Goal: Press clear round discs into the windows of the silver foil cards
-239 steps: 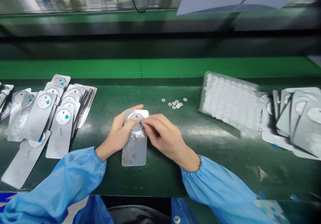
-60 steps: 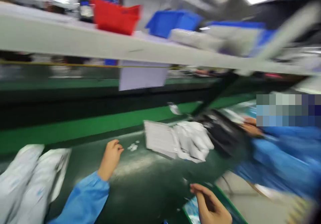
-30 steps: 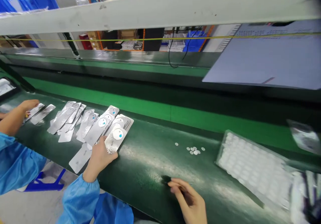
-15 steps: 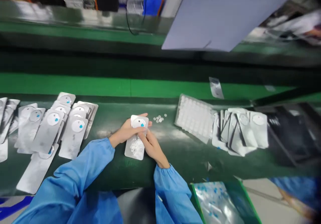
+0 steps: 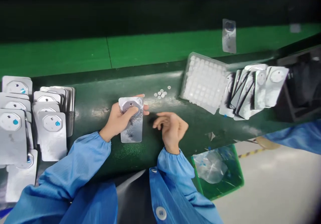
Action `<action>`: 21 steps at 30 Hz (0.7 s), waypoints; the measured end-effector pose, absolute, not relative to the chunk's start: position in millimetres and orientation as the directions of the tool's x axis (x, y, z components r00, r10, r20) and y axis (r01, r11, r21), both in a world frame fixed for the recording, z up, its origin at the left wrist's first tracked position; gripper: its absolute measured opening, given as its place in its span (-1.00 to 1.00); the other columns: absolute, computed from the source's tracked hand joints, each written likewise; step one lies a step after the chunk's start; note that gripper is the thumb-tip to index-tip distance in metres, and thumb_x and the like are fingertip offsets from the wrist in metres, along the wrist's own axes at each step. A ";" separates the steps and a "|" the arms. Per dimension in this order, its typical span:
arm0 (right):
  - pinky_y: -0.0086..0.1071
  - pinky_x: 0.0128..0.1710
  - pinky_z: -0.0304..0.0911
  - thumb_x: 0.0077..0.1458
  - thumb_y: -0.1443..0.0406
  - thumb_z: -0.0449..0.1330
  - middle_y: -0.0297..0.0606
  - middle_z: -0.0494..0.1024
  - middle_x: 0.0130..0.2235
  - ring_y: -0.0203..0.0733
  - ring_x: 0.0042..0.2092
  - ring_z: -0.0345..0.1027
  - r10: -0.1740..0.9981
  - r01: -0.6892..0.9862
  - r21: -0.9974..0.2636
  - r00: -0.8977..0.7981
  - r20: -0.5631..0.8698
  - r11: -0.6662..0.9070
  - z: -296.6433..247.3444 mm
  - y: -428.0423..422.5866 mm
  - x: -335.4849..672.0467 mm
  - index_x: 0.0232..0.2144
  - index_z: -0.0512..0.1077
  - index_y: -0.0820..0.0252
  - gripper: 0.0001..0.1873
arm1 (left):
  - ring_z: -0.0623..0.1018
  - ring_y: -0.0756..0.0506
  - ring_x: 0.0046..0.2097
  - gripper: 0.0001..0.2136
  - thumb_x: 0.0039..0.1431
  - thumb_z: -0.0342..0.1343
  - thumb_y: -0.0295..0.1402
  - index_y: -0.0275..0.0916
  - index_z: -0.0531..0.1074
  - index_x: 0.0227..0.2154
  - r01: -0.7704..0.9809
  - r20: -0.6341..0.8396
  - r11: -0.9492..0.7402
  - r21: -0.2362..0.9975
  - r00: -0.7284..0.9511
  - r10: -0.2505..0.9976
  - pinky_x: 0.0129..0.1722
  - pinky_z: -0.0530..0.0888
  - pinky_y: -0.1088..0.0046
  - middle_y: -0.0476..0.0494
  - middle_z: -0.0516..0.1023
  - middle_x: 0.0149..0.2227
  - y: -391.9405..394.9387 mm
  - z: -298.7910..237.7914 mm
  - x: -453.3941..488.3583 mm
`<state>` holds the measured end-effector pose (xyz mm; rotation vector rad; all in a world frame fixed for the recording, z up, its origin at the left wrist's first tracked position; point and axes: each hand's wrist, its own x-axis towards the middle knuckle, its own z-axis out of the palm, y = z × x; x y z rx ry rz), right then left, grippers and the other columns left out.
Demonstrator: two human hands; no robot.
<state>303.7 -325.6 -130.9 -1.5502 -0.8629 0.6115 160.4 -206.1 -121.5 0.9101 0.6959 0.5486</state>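
My left hand (image 5: 117,119) grips a silver foil pouch (image 5: 131,127) with an octagonal blister near its top, pressed against the dark green belt (image 5: 100,100). The thumb lies across the blister. My right hand (image 5: 170,126) hovers just right of the pouch, fingers loosely curled and apart, holding nothing that I can see. A few small white discs (image 5: 161,93) lie loose on the belt just beyond both hands.
Finished pouches with blue dots are fanned in stacks (image 5: 32,117) at the left. A clear tray of white discs (image 5: 203,82) and a fan of blank pouches (image 5: 250,87) sit at the right. A green bin (image 5: 225,180) hangs below the belt's edge. A co-worker's blue sleeve (image 5: 296,137) shows far right.
My right hand has come off the pouch and drawn back to the right. The blue dot seen on the blister half a second ago no longer shows. The camera tilted further down.
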 end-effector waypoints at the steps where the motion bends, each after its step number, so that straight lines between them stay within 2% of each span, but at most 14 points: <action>1: -0.40 -0.58 0.18 0.45 0.10 0.04 -0.34 0.50 -0.52 -0.27 -0.56 0.34 0.747 0.221 -0.975 0.651 0.136 -0.016 -127.4 -328.0 305.2 -0.25 0.54 0.20 -0.61 | 0.72 -0.22 -0.18 -0.55 0.22 0.24 -0.25 -0.31 0.49 0.14 -0.123 -0.314 0.516 0.848 0.667 0.676 -0.20 0.63 0.30 -0.24 0.71 -0.16 -205.7 -120.2 160.7; 2: -0.39 -0.55 0.22 0.42 0.15 0.11 -0.34 0.52 -0.49 -0.27 -0.54 0.36 0.714 0.284 -0.958 0.676 0.184 -0.022 -122.8 -328.9 305.6 -0.22 0.55 0.19 -0.70 | 0.72 -0.21 -0.19 -0.54 0.23 0.23 -0.26 -0.32 0.47 0.16 -0.116 -0.318 0.525 0.843 0.679 0.662 -0.20 0.64 0.29 -0.24 0.71 -0.16 -205.3 -118.4 161.0; 4: -0.36 -0.47 0.32 0.37 0.23 0.20 -0.30 0.57 -0.40 -0.27 -0.49 0.39 0.745 0.462 -0.885 0.610 0.270 -0.058 -111.8 -326.0 303.8 -0.15 0.58 0.16 -0.82 | 0.71 -0.18 -0.22 -0.49 0.25 0.23 -0.29 -0.31 0.40 0.23 -0.123 -0.303 0.531 0.838 0.705 0.642 -0.18 0.64 0.27 -0.21 0.70 -0.18 -204.0 -114.8 161.4; 8: -0.33 -0.35 0.43 0.32 0.38 0.24 -0.21 0.63 -0.26 -0.21 -0.34 0.47 0.836 0.725 -0.689 0.369 0.406 0.015 -95.1 -308.5 296.9 -0.09 0.61 0.13 -0.82 | 0.63 -0.08 -0.31 -0.40 0.20 0.25 -0.38 -0.24 0.32 0.31 -0.113 -0.240 0.454 0.884 0.723 0.647 -0.17 0.58 0.36 -0.04 0.63 -0.32 -199.4 -112.7 160.8; 12: -0.36 -0.34 0.43 0.31 0.38 0.27 -0.24 0.57 -0.27 -0.26 -0.35 0.44 0.862 0.791 -0.609 0.273 0.427 0.052 -94.1 -299.7 293.7 -0.09 0.63 0.12 -0.82 | 0.56 -0.06 -0.29 -0.57 0.29 0.09 -0.34 -0.22 0.44 0.21 -0.164 -0.242 0.488 0.858 0.708 0.664 -0.17 0.49 0.42 -0.04 0.60 -0.28 -196.8 -120.2 159.8; 15: -0.37 -0.35 0.42 0.34 0.36 0.26 -0.26 0.54 -0.28 -0.27 -0.36 0.43 0.861 0.821 -0.570 0.265 0.433 0.034 -97.6 -301.5 292.7 -0.11 0.65 0.09 -0.83 | 0.53 -0.07 -0.32 -0.60 0.38 -0.04 -0.25 -0.20 0.45 0.18 -0.199 -0.261 0.560 0.805 0.728 0.634 -0.22 0.47 0.40 -0.05 0.58 -0.30 -198.2 -125.9 160.4; 21: -0.37 -0.30 0.46 0.32 0.39 0.27 -0.26 0.57 -0.26 -0.25 -0.32 0.48 0.856 0.840 -0.542 0.259 0.447 0.029 -101.2 -304.6 291.5 -0.08 0.64 0.08 -0.81 | 0.52 -0.09 -0.28 -0.60 0.41 -0.04 -0.16 -0.22 0.46 0.16 -0.195 -0.230 0.524 0.829 0.735 0.638 -0.19 0.45 0.39 -0.10 0.56 -0.23 -202.2 -127.9 161.0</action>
